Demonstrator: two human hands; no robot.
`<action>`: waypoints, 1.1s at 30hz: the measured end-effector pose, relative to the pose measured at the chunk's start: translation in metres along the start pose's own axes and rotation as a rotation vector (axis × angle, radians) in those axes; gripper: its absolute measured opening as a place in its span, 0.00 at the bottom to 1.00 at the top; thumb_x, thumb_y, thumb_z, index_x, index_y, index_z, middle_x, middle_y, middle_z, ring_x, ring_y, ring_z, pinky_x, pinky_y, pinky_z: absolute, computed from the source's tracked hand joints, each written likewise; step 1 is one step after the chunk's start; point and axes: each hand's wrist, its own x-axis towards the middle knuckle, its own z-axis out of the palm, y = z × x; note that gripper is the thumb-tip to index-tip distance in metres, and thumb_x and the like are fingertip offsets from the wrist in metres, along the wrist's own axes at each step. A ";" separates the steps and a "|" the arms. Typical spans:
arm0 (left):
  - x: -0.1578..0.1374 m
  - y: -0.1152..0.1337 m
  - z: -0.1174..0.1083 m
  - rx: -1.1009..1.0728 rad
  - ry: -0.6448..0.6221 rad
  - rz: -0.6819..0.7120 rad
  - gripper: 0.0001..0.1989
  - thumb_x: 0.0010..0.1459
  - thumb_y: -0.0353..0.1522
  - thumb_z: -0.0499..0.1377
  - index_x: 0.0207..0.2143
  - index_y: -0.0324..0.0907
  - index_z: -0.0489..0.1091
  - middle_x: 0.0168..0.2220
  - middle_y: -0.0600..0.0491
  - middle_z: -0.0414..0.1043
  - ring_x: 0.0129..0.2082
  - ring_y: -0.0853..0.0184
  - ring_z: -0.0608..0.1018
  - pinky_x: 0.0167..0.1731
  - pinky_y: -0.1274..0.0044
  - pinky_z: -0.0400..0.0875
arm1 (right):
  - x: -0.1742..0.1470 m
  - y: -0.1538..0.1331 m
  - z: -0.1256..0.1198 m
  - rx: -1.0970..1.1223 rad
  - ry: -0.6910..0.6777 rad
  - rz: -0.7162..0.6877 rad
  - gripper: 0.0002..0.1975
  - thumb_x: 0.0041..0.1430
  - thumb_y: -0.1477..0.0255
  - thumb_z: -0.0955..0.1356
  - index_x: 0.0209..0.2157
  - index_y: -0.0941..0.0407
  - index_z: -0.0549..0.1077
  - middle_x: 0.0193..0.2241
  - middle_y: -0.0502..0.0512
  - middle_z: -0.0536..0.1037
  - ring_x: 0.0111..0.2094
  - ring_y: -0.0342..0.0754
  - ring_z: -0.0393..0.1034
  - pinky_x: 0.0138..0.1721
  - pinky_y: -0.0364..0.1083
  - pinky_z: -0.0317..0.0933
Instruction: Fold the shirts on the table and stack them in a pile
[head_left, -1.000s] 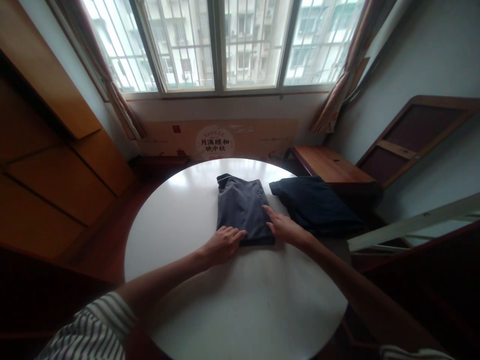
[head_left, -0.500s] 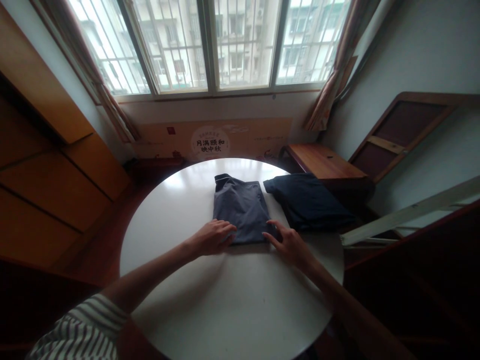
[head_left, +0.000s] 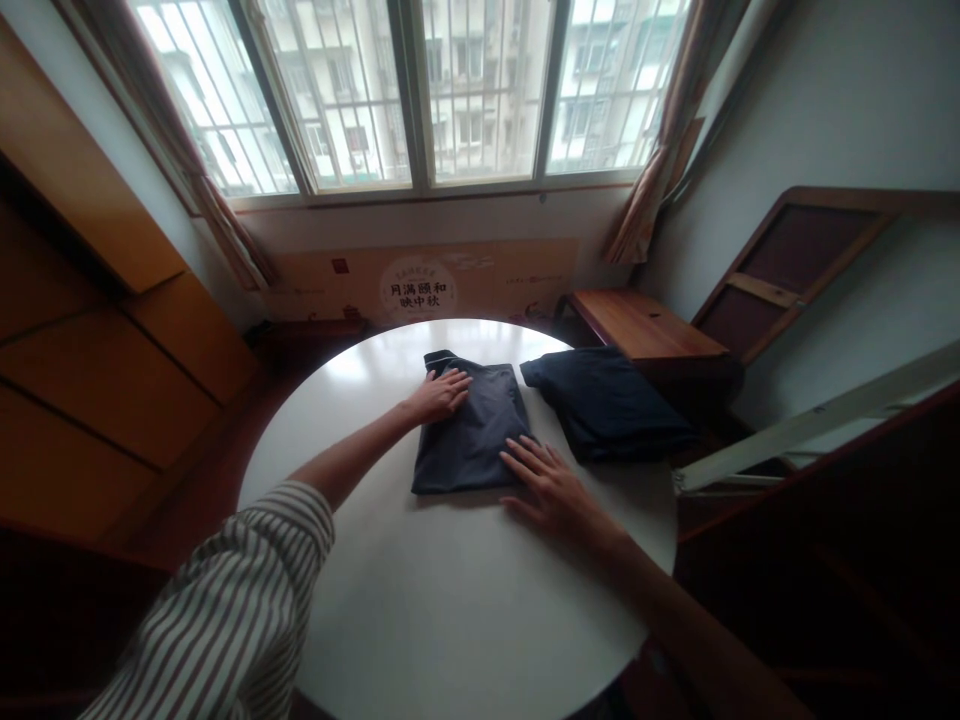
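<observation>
A folded dark grey garment (head_left: 476, 440) lies flat on the round white table (head_left: 442, 600); a black part with a thin white line shows at its far left corner. My left hand (head_left: 441, 394) rests on its upper left part with the fingers stretched out. Over the near right corner, my right hand (head_left: 551, 490) lies with fingers spread, partly on the cloth and partly beside it. To the right sits a second folded garment (head_left: 607, 405), dark navy, untouched by either hand.
Beyond the table's far right edge stands a low wooden table (head_left: 649, 325). A brown-framed panel (head_left: 795, 265) leans by the right wall. Orange-brown cabinets (head_left: 90, 330) line the left, and a barred window (head_left: 480, 90) is in front, above a printed banner (head_left: 315, 280).
My left hand has moved from the garment's near left corner up to its far left part and flattened. My right hand has shifted slightly left onto the near right corner, fingers flatter.
</observation>
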 end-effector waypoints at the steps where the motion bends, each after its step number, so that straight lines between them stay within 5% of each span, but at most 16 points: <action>1: 0.005 -0.002 0.000 -0.008 0.017 -0.028 0.17 0.68 0.35 0.52 0.55 0.36 0.66 0.53 0.43 0.72 0.53 0.59 0.71 0.54 0.62 0.65 | -0.001 -0.001 0.001 0.008 -0.038 -0.008 0.30 0.62 0.58 0.68 0.63 0.51 0.65 0.64 0.61 0.63 0.65 0.62 0.54 0.63 0.65 0.52; 10: 0.014 -0.014 0.001 -0.042 0.088 -0.063 0.16 0.66 0.37 0.57 0.53 0.37 0.68 0.51 0.46 0.70 0.47 0.60 0.75 0.47 0.63 0.73 | -0.005 -0.001 0.003 0.080 -0.055 0.005 0.30 0.61 0.58 0.69 0.61 0.58 0.68 0.63 0.65 0.65 0.65 0.61 0.56 0.62 0.59 0.58; 15: -0.041 -0.026 0.009 -0.106 0.181 -0.085 0.15 0.70 0.32 0.46 0.46 0.36 0.71 0.45 0.45 0.72 0.47 0.62 0.74 0.51 0.67 0.70 | -0.005 0.004 0.008 0.122 -0.004 -0.008 0.23 0.63 0.66 0.68 0.58 0.56 0.71 0.62 0.63 0.67 0.64 0.59 0.57 0.62 0.59 0.59; 18: -0.092 -0.007 0.012 -0.188 0.203 -0.087 0.16 0.70 0.35 0.47 0.42 0.38 0.72 0.41 0.46 0.72 0.41 0.64 0.75 0.47 0.70 0.72 | -0.005 0.010 0.014 0.141 0.071 -0.024 0.19 0.63 0.71 0.67 0.55 0.54 0.73 0.59 0.62 0.70 0.62 0.57 0.62 0.61 0.58 0.61; 22: -0.129 0.047 0.013 -0.156 0.126 0.084 0.14 0.66 0.40 0.54 0.45 0.40 0.72 0.43 0.45 0.72 0.43 0.61 0.75 0.47 0.68 0.72 | -0.001 0.015 0.017 0.169 0.228 -0.064 0.12 0.66 0.73 0.64 0.45 0.54 0.78 0.49 0.62 0.77 0.51 0.55 0.73 0.52 0.56 0.70; 27: -0.101 0.094 0.022 -0.116 0.081 0.127 0.34 0.58 0.48 0.61 0.61 0.39 0.62 0.53 0.40 0.68 0.49 0.52 0.73 0.49 0.61 0.70 | 0.020 -0.001 -0.004 0.147 0.346 -0.115 0.12 0.69 0.73 0.61 0.42 0.55 0.77 0.40 0.60 0.77 0.41 0.52 0.74 0.44 0.53 0.72; 30: -0.072 0.093 0.027 -0.225 0.089 0.027 0.23 0.63 0.38 0.56 0.58 0.39 0.65 0.47 0.42 0.70 0.43 0.58 0.76 0.43 0.67 0.73 | 0.041 -0.016 -0.019 0.195 0.371 -0.201 0.12 0.69 0.74 0.60 0.45 0.54 0.74 0.42 0.60 0.76 0.45 0.51 0.73 0.47 0.52 0.71; 33: -0.057 0.065 0.027 -0.497 0.316 -0.137 0.13 0.63 0.32 0.53 0.46 0.40 0.73 0.41 0.48 0.73 0.38 0.63 0.76 0.42 0.70 0.72 | 0.059 -0.022 -0.023 0.177 0.475 -0.163 0.15 0.69 0.72 0.62 0.55 0.54 0.69 0.52 0.64 0.72 0.55 0.55 0.67 0.55 0.57 0.65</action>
